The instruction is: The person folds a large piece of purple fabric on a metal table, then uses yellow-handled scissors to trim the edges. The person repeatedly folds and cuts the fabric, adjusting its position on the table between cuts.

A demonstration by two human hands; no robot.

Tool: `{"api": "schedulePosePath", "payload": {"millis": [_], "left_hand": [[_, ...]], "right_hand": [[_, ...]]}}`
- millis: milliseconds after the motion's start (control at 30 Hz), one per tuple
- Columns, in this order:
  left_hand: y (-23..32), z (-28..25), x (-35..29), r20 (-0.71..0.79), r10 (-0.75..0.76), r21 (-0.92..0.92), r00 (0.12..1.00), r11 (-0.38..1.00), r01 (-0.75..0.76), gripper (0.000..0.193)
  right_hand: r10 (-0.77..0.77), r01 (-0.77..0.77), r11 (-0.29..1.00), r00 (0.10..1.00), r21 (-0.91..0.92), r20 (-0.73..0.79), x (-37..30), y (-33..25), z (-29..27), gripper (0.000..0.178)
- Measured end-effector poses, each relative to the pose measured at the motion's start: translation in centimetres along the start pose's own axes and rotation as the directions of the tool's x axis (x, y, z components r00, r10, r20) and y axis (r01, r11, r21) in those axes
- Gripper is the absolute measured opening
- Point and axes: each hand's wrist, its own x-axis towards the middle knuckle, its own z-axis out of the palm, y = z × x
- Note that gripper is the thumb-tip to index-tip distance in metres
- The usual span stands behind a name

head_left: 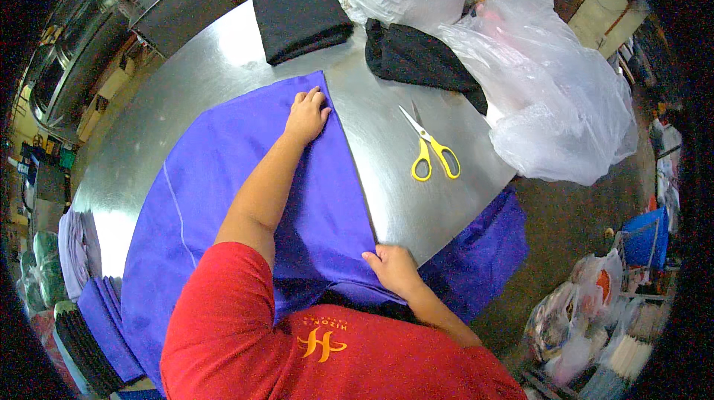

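Observation:
A wide purple cloth point(216, 155) lies folded over the metal table in front of me, its straight edge running from the far corner toward my body. My left hand point(307, 115) rests on the cloth near that far corner, fingers slightly bent and apart. At the near end of the same edge, my right hand point(396, 272) grips the cloth, thumb on top and the other fingers partly hidden. To the right of the edge, yellow-handled scissors point(425, 140) lie on bare metal with their blades a little apart. More purple cloth point(483, 251) hangs past the table's right edge.
On the metal table point(186, 80) sit a folded black cloth point(297, 17) and a bunched black cloth point(420, 58). Clear plastic bags point(558, 95) bulge at the far right. Folded fabric stacks point(108, 326) stand at left; bagged goods point(573, 311) lie at lower right.

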Motion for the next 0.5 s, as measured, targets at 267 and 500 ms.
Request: {"api": "schedulePosePath", "payload": {"millis": [267,500], "left_hand": [[5.2,-0.3,-3.9,0.053,0.059,0.078,0.997,0.995,-0.063,0.046],[8.6,-1.2,-5.3,0.153,0.033,0.072,0.988,0.996,-0.044,0.046]], "right_hand": [[0.093,-0.084,0.941,0.996,0.327,-0.012,-6.8,3.7,3.2,0.039],[0.119,-0.118,0.884,0.993,0.452,0.026,-10.3,7.0,5.7,0.036]]}}
